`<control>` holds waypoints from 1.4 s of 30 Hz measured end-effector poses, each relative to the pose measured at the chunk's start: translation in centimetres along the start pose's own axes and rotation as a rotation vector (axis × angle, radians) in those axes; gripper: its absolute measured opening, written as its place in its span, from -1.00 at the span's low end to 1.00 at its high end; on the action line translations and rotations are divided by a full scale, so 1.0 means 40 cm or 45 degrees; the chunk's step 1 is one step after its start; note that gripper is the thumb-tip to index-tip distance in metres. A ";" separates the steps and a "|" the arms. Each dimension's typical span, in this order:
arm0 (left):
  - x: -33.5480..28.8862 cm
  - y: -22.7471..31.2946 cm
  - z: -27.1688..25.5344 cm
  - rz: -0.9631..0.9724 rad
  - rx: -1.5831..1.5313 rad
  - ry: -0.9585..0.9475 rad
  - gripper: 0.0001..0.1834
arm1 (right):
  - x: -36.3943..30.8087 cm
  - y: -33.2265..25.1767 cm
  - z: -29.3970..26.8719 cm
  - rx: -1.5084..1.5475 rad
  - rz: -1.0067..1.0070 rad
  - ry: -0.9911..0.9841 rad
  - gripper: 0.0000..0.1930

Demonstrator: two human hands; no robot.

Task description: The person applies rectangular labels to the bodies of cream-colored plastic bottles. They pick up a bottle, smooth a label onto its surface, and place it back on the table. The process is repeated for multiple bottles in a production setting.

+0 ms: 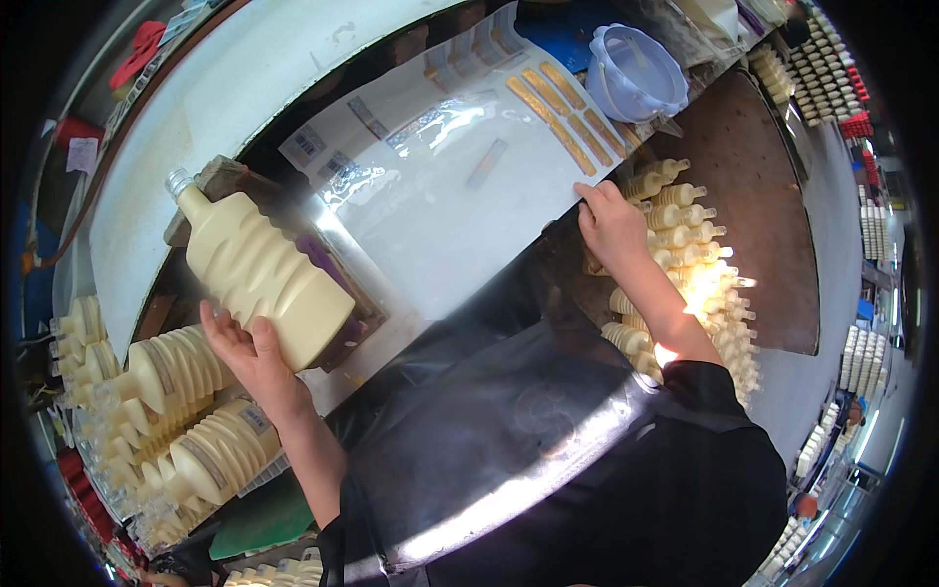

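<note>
One ribbed cream bottle (262, 269) lies at twelve o'clock from the nearer, wide-spread left hand (256, 360), long axis ten-to-four; whether the right hand (614, 227) pinches the label sheet (421, 235), I cannot tell.

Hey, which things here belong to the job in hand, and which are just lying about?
Seem part of the job:
Bottle by the left hand
Sheet at the right hand
Gold strips on the sheet
Similar bottles on the left and right

Seem just lying about:
Bucket
Red cloth
</note>
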State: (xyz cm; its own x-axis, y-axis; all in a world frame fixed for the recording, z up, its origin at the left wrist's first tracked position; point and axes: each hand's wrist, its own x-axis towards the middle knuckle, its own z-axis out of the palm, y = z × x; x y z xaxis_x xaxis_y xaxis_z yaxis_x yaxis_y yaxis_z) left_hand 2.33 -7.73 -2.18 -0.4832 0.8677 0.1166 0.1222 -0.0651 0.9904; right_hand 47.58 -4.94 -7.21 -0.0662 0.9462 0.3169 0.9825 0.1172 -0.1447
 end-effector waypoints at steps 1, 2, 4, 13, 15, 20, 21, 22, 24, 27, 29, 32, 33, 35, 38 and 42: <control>-0.003 0.008 0.000 0.064 0.070 0.021 -0.15 | 0.000 0.006 -0.002 -0.005 -0.020 0.004 -0.64; -0.003 0.017 0.000 0.089 0.126 0.065 -0.15 | -0.002 0.010 -0.003 -0.001 -0.060 0.016 -0.64; -0.016 0.033 0.003 0.292 0.305 0.148 -0.27 | 0.007 0.027 -0.002 -0.050 -0.066 0.037 -0.63; -0.025 0.090 0.052 0.669 0.184 -0.033 -0.66 | 0.032 0.077 -0.022 0.002 -0.278 0.079 -0.80; -0.035 0.105 0.069 0.649 0.176 -0.084 -0.74 | 0.035 0.080 -0.029 -0.013 -0.253 0.049 -0.82; -0.046 0.143 0.093 0.762 0.314 -0.236 -0.73 | 0.054 0.072 -0.055 -0.020 -0.243 -0.063 -0.85; -0.046 0.149 0.098 0.787 0.329 -0.264 -0.72 | 0.060 0.060 -0.064 0.126 -0.176 -0.091 -0.86; -0.046 0.155 0.105 0.810 0.346 -0.295 -0.72 | 0.065 0.044 -0.077 0.206 0.021 -0.198 -0.86; -0.042 0.162 0.133 0.890 0.419 -0.361 -0.68 | 0.087 -0.011 -0.100 0.679 0.335 -0.386 -0.81; -0.037 0.172 0.190 1.003 0.558 -0.478 -0.63 | 0.123 -0.139 -0.139 1.422 0.772 -0.746 -0.71; -0.038 0.177 0.227 1.116 0.683 -0.474 -0.59 | 0.153 -0.237 -0.166 1.708 0.694 -0.909 -0.60; -0.034 0.183 0.241 1.044 0.813 -0.420 -0.53 | 0.182 -0.377 -0.205 1.864 0.520 -0.959 -0.59; -0.026 0.182 0.237 1.079 0.839 -0.312 -0.63 | 0.191 -0.409 -0.222 1.909 0.357 -0.987 -0.57; -0.008 0.179 0.206 1.121 0.840 -0.173 -0.69 | 0.210 -0.471 -0.238 1.808 0.293 -0.994 -0.57; 0.013 0.172 0.144 0.989 0.692 -0.058 -0.83 | 0.251 -0.545 -0.233 1.676 0.036 -0.880 -0.56; 0.032 0.172 0.087 0.367 0.056 -0.029 -0.90 | 0.294 -0.638 -0.184 1.594 -0.118 -0.770 -0.50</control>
State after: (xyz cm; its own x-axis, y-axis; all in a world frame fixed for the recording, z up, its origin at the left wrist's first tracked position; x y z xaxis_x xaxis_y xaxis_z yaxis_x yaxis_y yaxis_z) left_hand 5.57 -5.34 4.50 -0.4036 0.8272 0.3909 0.2893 -0.2899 0.9123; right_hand 23.01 0.96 7.12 -0.5012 0.8647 -0.0315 0.1848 0.0714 -0.9802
